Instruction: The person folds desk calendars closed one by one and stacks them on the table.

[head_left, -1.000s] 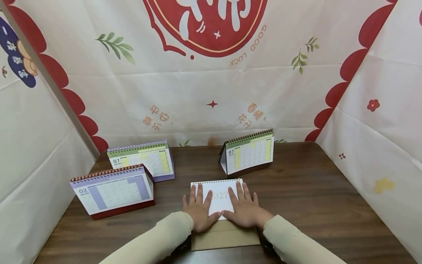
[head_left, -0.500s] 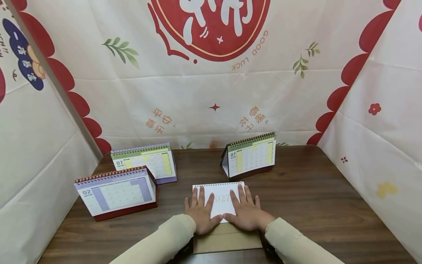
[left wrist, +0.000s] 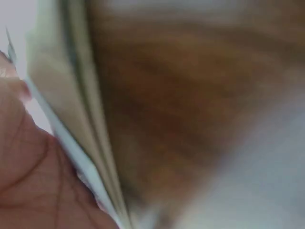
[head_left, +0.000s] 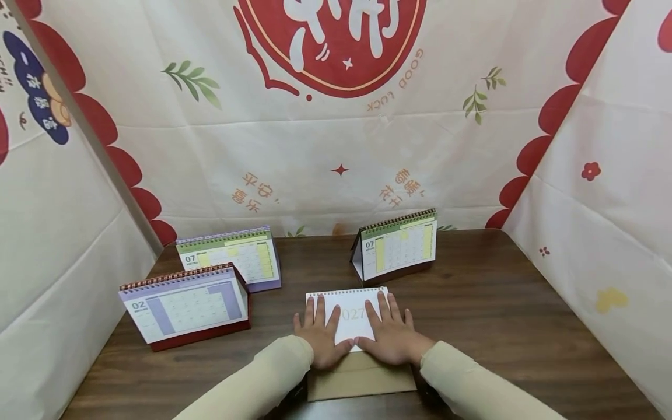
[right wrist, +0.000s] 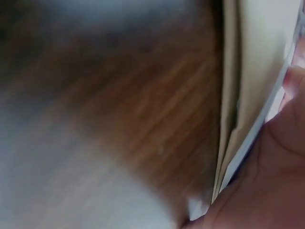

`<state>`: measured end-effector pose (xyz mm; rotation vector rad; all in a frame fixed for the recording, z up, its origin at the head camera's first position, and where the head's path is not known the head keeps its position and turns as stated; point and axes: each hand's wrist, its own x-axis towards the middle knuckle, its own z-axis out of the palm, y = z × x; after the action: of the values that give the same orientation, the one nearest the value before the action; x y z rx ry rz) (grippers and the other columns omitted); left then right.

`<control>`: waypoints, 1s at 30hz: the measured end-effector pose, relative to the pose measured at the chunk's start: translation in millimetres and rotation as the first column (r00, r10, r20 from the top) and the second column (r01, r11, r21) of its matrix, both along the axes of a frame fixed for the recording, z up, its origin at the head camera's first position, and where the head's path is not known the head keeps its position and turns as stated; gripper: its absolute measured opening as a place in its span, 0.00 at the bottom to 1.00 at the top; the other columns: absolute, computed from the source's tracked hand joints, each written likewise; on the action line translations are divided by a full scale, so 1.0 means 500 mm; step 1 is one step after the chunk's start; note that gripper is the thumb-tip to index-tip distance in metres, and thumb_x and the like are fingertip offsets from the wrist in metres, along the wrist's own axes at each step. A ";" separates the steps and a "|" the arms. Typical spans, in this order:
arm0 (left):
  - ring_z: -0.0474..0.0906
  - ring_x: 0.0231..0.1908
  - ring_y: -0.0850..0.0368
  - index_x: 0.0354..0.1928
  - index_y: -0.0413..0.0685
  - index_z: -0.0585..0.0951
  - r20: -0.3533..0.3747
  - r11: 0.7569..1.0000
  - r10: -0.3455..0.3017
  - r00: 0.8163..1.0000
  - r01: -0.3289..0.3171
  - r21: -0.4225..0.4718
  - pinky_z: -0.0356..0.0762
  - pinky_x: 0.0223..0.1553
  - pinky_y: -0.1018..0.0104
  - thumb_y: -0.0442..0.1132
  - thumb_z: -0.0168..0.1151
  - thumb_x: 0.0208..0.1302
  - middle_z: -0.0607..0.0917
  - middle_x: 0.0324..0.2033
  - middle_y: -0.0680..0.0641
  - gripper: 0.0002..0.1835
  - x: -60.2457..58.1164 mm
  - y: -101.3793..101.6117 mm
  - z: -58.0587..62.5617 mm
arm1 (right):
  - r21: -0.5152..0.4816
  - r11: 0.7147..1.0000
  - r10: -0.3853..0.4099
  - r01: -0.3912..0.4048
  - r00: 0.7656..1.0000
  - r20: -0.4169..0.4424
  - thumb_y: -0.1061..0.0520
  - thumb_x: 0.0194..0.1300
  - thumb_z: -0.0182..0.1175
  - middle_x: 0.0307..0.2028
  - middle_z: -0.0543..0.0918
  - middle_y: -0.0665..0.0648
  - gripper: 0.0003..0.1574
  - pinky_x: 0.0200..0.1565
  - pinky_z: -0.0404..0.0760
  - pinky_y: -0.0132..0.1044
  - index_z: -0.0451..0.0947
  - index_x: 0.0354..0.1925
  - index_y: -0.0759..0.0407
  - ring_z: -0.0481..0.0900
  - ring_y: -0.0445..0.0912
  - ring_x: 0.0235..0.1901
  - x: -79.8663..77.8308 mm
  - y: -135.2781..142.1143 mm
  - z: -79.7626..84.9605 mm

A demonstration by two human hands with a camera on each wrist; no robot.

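A desk calendar (head_left: 343,344) with a white cover, gold year digits and a tan backing lies flat at the front middle of the table. My left hand (head_left: 320,344) rests spread on its left half, palm down, with straight fingers pointing away from me. The right hand (head_left: 391,338) lies the same way on the right half, and the two thumb tips meet near the cover's lower edge. In the left wrist view the palm (left wrist: 33,176) is against the calendar's layered edge (left wrist: 90,109). The right wrist view shows the other palm (right wrist: 267,176) likewise against the tan layers (right wrist: 233,95).
Three calendars stand as tents on the wooden table (head_left: 488,326): a red-based one (head_left: 189,306) at left, a purple-based one (head_left: 236,256) partly hidden behind it, and a dark-based one (head_left: 399,245) at the back right. Printed cloth (head_left: 315,140) walls the back and sides.
The head view has shifted slightly. Both hands stay flat on the calendar in the same place, and the standing calendars have not moved.
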<state>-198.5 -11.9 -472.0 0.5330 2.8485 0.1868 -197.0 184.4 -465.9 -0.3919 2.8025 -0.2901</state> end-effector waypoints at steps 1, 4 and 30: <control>0.32 0.68 0.38 0.71 0.56 0.51 -0.011 1.000 0.000 1.000 0.000 -0.003 0.46 0.59 0.35 0.75 0.30 0.58 0.40 0.70 0.37 0.46 -0.003 0.002 0.003 | 0.000 1.000 0.002 -0.002 1.000 -0.011 0.23 0.60 0.38 0.70 0.31 0.65 0.56 0.58 0.36 0.68 0.40 0.72 0.57 0.25 0.60 0.67 -0.002 0.002 0.002; 0.40 0.67 0.36 0.69 0.53 0.57 -0.071 1.000 -0.004 0.997 0.005 0.025 0.54 0.57 0.37 0.72 0.39 0.58 0.48 0.69 0.36 0.43 -0.016 0.005 0.012 | 0.003 1.000 0.017 -0.017 0.998 -0.059 0.23 0.59 0.39 0.70 0.35 0.67 0.57 0.57 0.41 0.69 0.43 0.71 0.58 0.29 0.61 0.68 -0.008 0.008 0.007; 0.71 0.34 0.49 0.32 0.40 0.75 0.066 0.865 0.220 0.973 -0.226 0.448 0.71 0.38 0.53 0.46 0.60 0.57 0.73 0.30 0.45 0.14 -0.006 -0.096 0.036 | -0.322 0.902 -0.294 0.288 0.955 0.031 0.54 0.59 0.60 0.19 0.71 0.55 0.13 0.21 0.67 0.36 0.68 0.27 0.60 0.68 0.46 0.19 -0.010 0.073 0.048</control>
<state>-201.4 -59.8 -454.0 0.2723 2.8450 0.9123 -201.8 221.1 -441.8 -0.0375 2.8277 -0.8246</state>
